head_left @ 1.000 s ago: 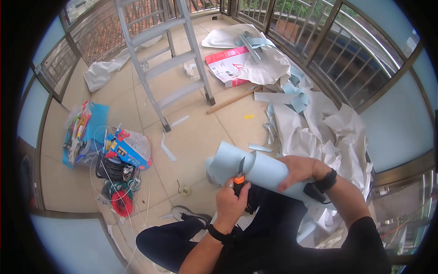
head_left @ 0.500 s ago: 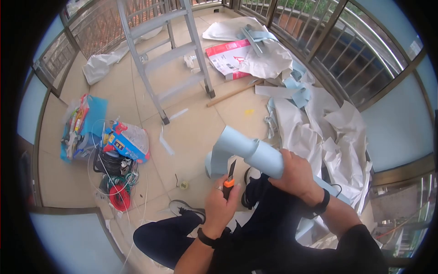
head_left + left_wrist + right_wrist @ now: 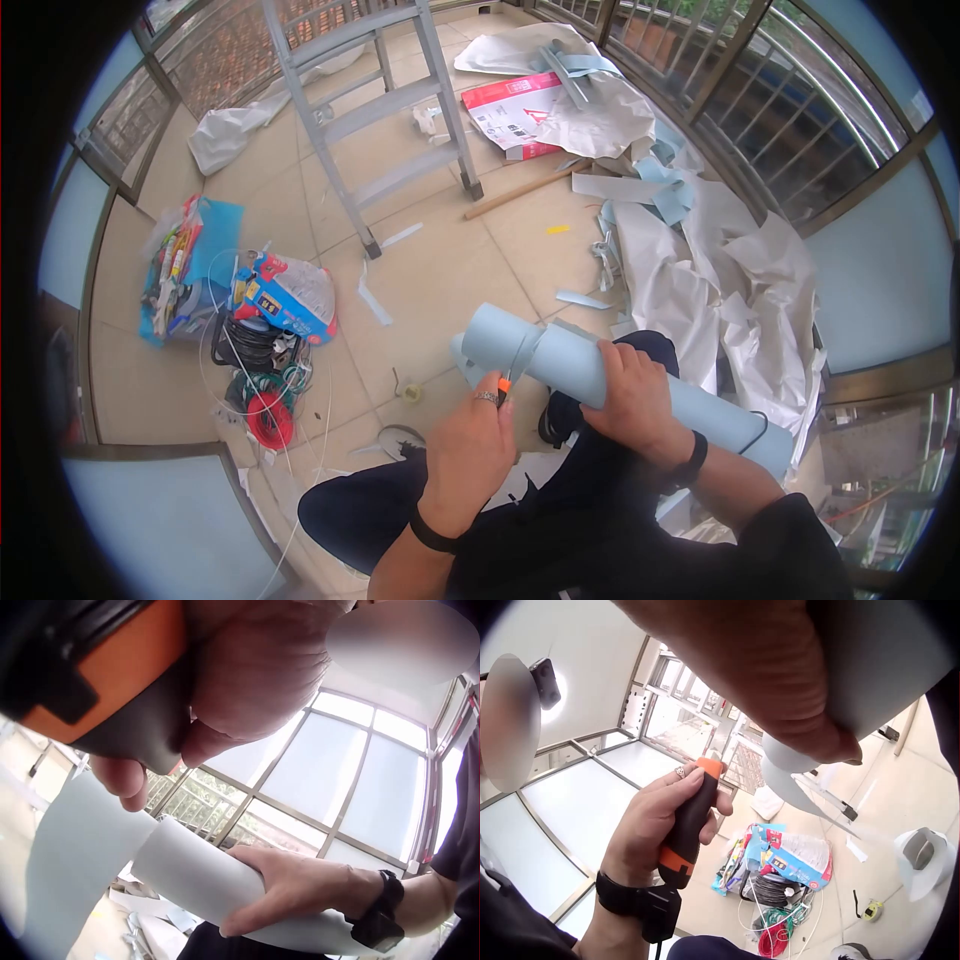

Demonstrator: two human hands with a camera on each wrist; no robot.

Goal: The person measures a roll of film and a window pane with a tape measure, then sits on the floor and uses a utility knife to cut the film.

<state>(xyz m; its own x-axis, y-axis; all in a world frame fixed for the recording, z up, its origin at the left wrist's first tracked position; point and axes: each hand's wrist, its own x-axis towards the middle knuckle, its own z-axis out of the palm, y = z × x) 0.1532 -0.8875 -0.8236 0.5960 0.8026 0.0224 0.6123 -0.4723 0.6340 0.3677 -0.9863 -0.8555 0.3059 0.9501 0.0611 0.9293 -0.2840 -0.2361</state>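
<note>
A pale blue roll of sheet point(image 3: 705, 412) lies slantwise over the person's lap in the head view. The right hand point(image 3: 635, 400) grips it from above near its middle. Close to the roll's far left end, the left hand point(image 3: 468, 455) holds an orange and black knife point(image 3: 504, 386); its blade cannot be made out there. In the right wrist view the left fingers wrap the knife's handle point(image 3: 690, 817), its short tip showing above the orange collar. A loose edge of sheet point(image 3: 799, 791) hangs from the roll. The left wrist view shows the knife's handle point(image 3: 127, 675) up close and the roll point(image 3: 199, 866) beyond.
A stepladder point(image 3: 385, 105) stands ahead. Crumpled backing sheets point(image 3: 660, 265) and a red and white box point(image 3: 515, 115) lie at the right by the railing. Bags point(image 3: 290, 295), cable and a red coil point(image 3: 270, 420) are on the floor at left, a tape measure point(image 3: 412, 392) nearer.
The left hand with the knife has come up against the roll after dipping below it. The roll's loose, hanging part now lies closer to the roll, and the right hand has shifted slightly left.
</note>
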